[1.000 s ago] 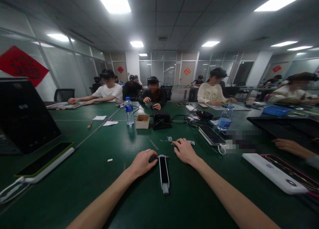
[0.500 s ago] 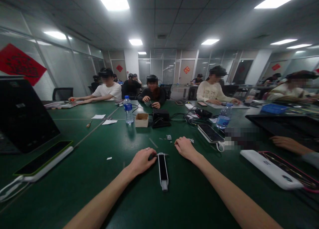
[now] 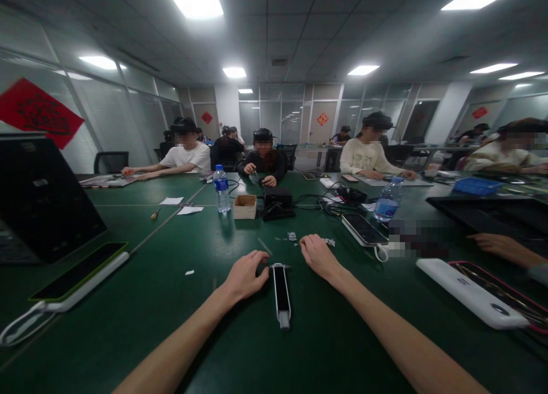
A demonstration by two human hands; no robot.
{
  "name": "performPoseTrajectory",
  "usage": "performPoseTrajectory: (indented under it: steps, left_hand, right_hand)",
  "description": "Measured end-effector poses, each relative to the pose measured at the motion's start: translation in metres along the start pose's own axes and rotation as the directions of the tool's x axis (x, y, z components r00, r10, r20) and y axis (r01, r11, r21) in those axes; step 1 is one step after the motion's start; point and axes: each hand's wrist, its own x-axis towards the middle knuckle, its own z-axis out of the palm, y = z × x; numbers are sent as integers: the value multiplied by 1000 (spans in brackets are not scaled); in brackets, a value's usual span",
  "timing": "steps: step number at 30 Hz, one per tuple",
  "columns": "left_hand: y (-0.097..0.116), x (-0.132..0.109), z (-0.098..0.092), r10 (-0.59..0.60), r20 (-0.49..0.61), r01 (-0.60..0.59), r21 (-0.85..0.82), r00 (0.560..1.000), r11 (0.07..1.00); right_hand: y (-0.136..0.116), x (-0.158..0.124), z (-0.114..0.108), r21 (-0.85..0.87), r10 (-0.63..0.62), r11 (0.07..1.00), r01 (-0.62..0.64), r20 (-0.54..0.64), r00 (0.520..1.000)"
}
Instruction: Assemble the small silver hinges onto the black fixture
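A slim black and white device [image 3: 281, 294] lies lengthwise on the green table [image 3: 171, 302] in front of me. My left hand [image 3: 245, 275] rests just left of its far end, fingers curled round a small dark thing I cannot make out. My right hand [image 3: 317, 256] lies on the table to the right of the device's far end, fingers curled down; whether they hold anything is hidden. Tiny metal parts [image 3: 291, 236] lie just beyond my hands.
A phone on a white power bank [image 3: 77, 280] lies at left below a dark laptop [image 3: 43, 200]. Another power bank [image 3: 471, 294], a phone [image 3: 363, 229], water bottles [image 3: 221, 190], a cardboard box [image 3: 245, 207] and cables [image 3: 338, 202] stand around. Several people sit across; another person's hand [image 3: 496, 245] rests at right.
My left hand's fingers have lifted slightly at the device's far end. My right hand has barely shifted. The view has moved a little.
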Motion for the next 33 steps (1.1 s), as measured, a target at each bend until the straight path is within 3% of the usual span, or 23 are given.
performPoseTrajectory:
  steps: [7,10,16,21,25,33]
  left_hand:
    - [6,-1,2,123,-77,-124,4,989,992]
    - [8,-1,4,173,-99,-173,13,980,985]
    - [6,0,5,264,-140,-252,102,954,962]
    - [-1,2,3,279,-153,-257,150,948,955]
    - [-9,4,-3,196,-163,-174,140,967,975]
    - [-16,5,-10,69,16,-69,24,997,997]
  right_hand:
    - [-51,-15,-7,324,-256,904,279,-113,960]
    - [-63,-20,-5,432,-201,870,239,-133,971]
    - [-62,-22,0,525,-131,830,186,-140,981]
    - [-62,-22,-6,508,-165,834,218,-147,975]
    - [-55,-19,-15,378,-198,896,232,-129,972]
    - [-27,-18,-21,187,-179,970,155,119,977]
